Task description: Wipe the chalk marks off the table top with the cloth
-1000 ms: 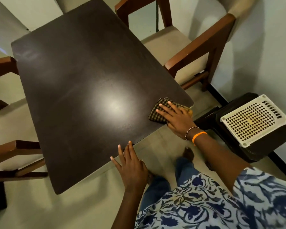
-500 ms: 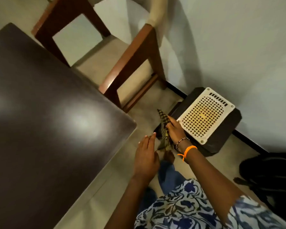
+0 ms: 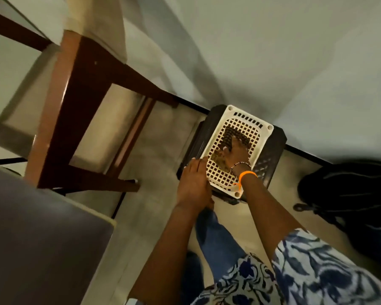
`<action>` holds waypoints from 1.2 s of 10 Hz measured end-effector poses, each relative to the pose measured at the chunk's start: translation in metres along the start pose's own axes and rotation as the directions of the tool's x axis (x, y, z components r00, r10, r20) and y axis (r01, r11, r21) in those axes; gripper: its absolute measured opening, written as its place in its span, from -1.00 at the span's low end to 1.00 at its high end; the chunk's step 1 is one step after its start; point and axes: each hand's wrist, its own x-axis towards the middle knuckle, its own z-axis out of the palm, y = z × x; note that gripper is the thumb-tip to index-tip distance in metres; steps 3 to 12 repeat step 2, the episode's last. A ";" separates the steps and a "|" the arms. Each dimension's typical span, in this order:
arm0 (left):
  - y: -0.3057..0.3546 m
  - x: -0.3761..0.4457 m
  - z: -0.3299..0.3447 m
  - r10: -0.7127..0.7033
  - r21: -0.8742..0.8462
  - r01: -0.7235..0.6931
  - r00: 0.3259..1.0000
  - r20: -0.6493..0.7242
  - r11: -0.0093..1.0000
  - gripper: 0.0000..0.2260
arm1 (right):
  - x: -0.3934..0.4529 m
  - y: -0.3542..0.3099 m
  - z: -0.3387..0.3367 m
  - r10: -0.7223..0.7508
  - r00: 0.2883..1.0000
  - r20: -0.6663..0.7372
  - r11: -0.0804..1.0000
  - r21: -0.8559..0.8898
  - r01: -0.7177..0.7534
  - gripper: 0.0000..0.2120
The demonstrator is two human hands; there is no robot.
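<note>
The checked cloth (image 3: 228,134) lies on the white lattice top of a dark plastic stool (image 3: 277,139) by the wall. My right hand (image 3: 237,154) rests flat on the cloth, fingers spread, pressing it onto the lattice. At the stool's left edge is my left hand (image 3: 193,180), fingers together against the white rim, holding nothing. Only a corner of the dark table top (image 3: 37,234) shows at lower left; no chalk marks are visible on it.
A wooden chair (image 3: 75,102) with a pale cushion stands left of the stool, close to the table corner. A black bag (image 3: 348,194) lies on the floor at right. The wall runs behind the stool. My legs are below, between table and bag.
My right hand lifted the cloth off the table, carried it to the right and set it on the stool. My left hand left the table edge and followed to the stool's rim.
</note>
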 end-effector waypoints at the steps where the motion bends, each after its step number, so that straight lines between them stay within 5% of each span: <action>1: -0.002 0.009 -0.002 -0.025 0.001 0.025 0.998 0.052 1.000 -0.38 | -0.002 -0.001 0.003 0.002 0.998 0.056 0.996 0.089 -0.007 -0.61; 12: -0.001 0.002 -0.012 -0.067 -0.045 0.069 0.997 0.044 0.997 -0.33 | -0.025 -0.012 0.008 -0.064 0.994 0.087 0.986 0.159 0.050 -0.68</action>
